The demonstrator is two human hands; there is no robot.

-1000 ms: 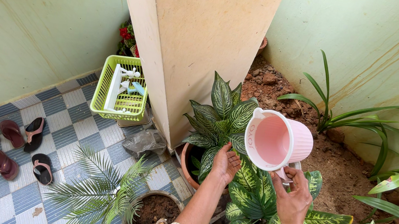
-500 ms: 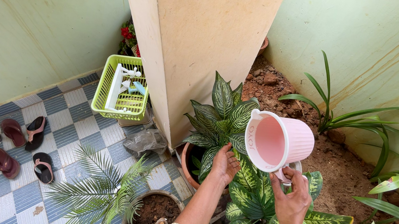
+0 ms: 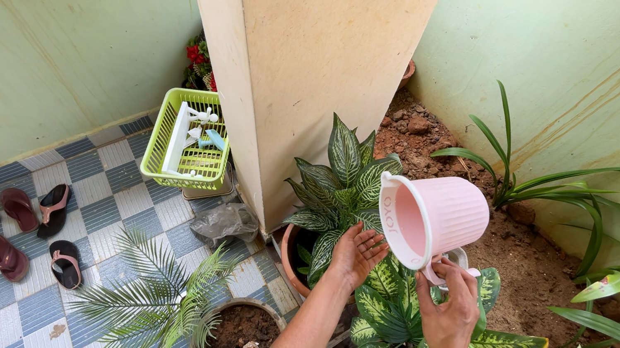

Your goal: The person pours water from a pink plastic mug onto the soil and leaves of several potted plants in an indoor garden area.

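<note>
My right hand [image 3: 447, 314] grips the handle of a pink ribbed plastic jug [image 3: 437, 216], held tipped on its side with its mouth facing left over a potted plant with dark green striped leaves [image 3: 342, 179]. My left hand [image 3: 356, 256], fingers spread, rests among those leaves, just under the jug's rim. The plant stands in a terracotta pot [image 3: 289, 259]. Below the jug grows a plant with yellow-spotted green leaves [image 3: 393, 330].
A wide beige pillar [image 3: 304, 56] rises right behind the plants. A lime green basket [image 3: 185, 141] and sandals [image 3: 16, 225] lie on the checkered tiles at left. A soil-filled pot [image 3: 232, 337] with a palm stands near; bare earth and long-leafed plants [image 3: 567, 192] are at right.
The jug has tipped further over to the left and moved slightly left. My left hand's fingers have spread apart beneath its rim.
</note>
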